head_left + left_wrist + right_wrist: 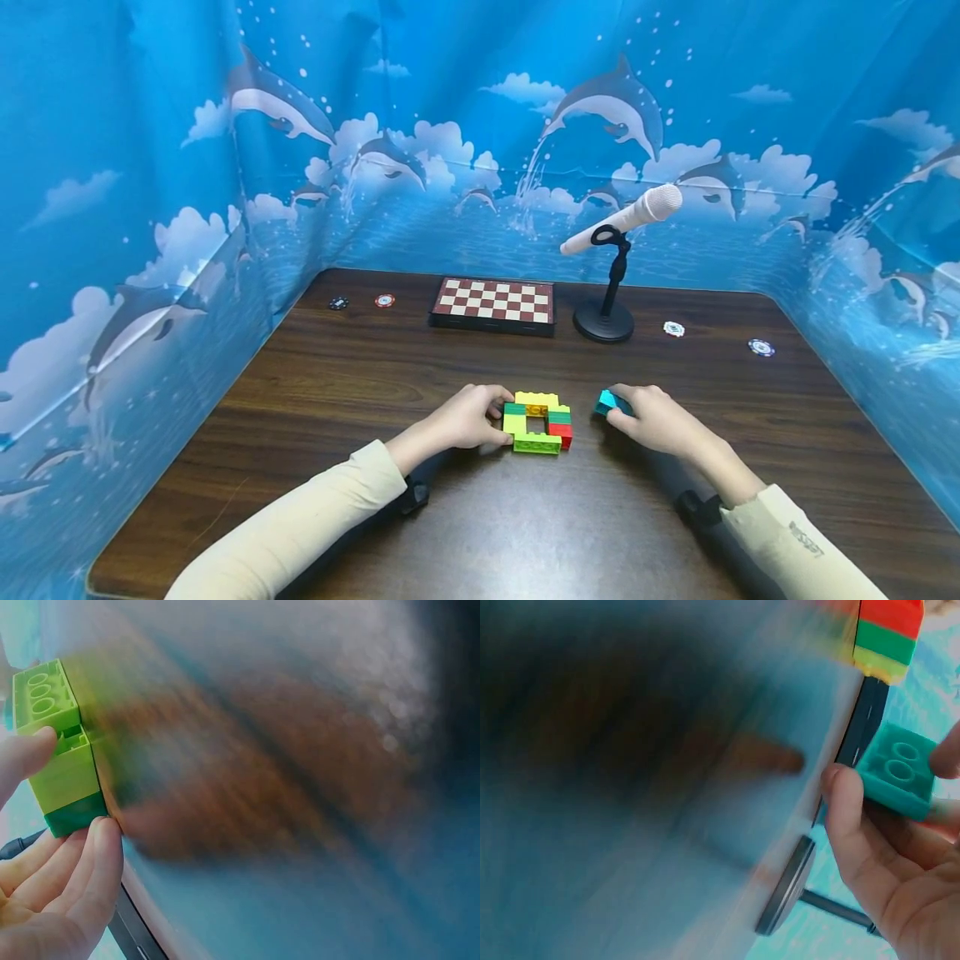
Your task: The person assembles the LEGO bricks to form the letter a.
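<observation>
A square ring of toy building bricks (515, 423) lies on the table, made of yellow, lime, green and red pieces around an open middle. My left hand (465, 418) grips its left side, the thumb at the near lime brick and the fingers (107, 844) against the dark green one in the left wrist view. To the right of the ring, my right hand (662, 421) pinches a separate teal brick (896, 771) between thumb and fingers. This brick's hollow underside, with two round tubes, faces the right wrist camera. A gap separates it from the ring.
Behind the hands, a chessboard box (495, 302) lies near the table's (360, 367) back edge. Beside it stands a white microphone (626, 218) on a black stand (604, 322). Poker chips (385, 301) lie toward both back corners. A dolphin-print curtain (450, 167) surrounds the table.
</observation>
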Demonstrator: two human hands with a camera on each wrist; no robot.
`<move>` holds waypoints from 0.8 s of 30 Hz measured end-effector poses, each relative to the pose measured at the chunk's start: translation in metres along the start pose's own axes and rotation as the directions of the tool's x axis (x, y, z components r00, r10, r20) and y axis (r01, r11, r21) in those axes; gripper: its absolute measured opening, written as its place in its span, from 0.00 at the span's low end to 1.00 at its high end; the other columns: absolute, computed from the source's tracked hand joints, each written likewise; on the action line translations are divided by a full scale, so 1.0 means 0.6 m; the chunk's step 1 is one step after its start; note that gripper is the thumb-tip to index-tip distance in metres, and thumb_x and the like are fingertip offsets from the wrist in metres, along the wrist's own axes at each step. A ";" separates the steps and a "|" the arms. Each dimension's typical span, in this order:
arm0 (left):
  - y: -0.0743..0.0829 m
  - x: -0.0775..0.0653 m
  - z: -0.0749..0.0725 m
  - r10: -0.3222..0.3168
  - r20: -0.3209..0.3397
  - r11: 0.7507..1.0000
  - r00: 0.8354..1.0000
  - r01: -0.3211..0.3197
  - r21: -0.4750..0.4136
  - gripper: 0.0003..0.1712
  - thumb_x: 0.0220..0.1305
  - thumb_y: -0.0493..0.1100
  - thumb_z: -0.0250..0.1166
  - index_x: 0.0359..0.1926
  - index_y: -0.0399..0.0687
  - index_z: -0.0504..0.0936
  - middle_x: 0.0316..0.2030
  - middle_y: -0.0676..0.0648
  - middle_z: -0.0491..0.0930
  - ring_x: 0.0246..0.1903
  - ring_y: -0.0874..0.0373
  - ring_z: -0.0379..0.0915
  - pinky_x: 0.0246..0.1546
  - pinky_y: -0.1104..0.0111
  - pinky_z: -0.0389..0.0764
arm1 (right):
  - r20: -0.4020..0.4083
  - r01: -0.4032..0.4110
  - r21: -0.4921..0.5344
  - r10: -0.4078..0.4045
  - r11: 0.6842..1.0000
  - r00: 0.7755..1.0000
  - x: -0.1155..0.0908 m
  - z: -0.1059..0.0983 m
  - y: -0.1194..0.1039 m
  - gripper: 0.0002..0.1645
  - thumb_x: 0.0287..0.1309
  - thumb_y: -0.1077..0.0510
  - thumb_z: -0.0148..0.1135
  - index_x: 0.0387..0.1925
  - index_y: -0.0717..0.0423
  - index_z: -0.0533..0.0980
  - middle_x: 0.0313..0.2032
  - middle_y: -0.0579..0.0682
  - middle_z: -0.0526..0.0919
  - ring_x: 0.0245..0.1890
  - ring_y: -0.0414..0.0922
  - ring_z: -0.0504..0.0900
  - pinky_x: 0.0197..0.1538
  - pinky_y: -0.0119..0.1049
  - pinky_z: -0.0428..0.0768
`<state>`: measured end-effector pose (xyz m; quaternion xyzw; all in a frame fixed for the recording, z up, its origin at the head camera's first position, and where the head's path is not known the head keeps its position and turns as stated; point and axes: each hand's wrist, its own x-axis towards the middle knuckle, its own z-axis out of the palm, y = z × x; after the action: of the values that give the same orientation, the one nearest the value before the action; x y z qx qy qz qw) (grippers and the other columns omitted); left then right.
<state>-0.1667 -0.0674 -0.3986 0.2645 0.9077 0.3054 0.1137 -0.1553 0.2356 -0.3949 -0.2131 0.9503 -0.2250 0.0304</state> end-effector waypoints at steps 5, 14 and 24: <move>-0.002 0.002 0.000 -0.001 0.007 1.000 1.000 0.001 -0.006 0.33 0.42 0.48 0.74 0.51 0.45 0.74 0.43 0.51 0.77 0.37 0.63 0.75 0.38 0.73 0.74 | 0.021 0.102 0.017 -0.102 0.995 0.995 -0.001 0.005 -0.016 0.11 0.59 0.56 0.53 0.43 0.55 0.73 0.21 0.41 0.69 0.18 0.35 0.66 0.21 0.29 0.65; -0.001 0.003 -0.001 -0.027 0.030 0.998 0.999 0.028 -0.048 0.33 0.43 0.45 0.74 0.52 0.44 0.73 0.45 0.46 0.77 0.29 0.66 0.75 0.28 0.76 0.75 | 0.062 0.218 0.040 -0.220 0.975 0.974 -0.014 0.014 -0.030 0.16 0.51 0.46 0.63 0.40 0.48 0.77 0.30 0.35 0.74 0.27 0.34 0.71 0.30 0.29 0.73; -0.002 0.001 -0.004 -0.022 0.046 0.998 0.999 0.025 -0.055 0.33 0.45 0.43 0.72 0.54 0.43 0.73 0.48 0.44 0.76 0.26 0.68 0.74 0.26 0.76 0.75 | 0.083 0.292 0.028 -0.293 0.956 0.953 -0.020 0.027 -0.075 0.17 0.47 0.51 0.68 0.37 0.47 0.72 0.31 0.35 0.76 0.29 0.32 0.74 0.34 0.29 0.76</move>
<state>-0.1684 -0.0690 -0.3973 0.2575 0.8990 0.3231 0.1453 -0.1244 0.1977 -0.3899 -0.3606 0.9043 -0.2250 0.0394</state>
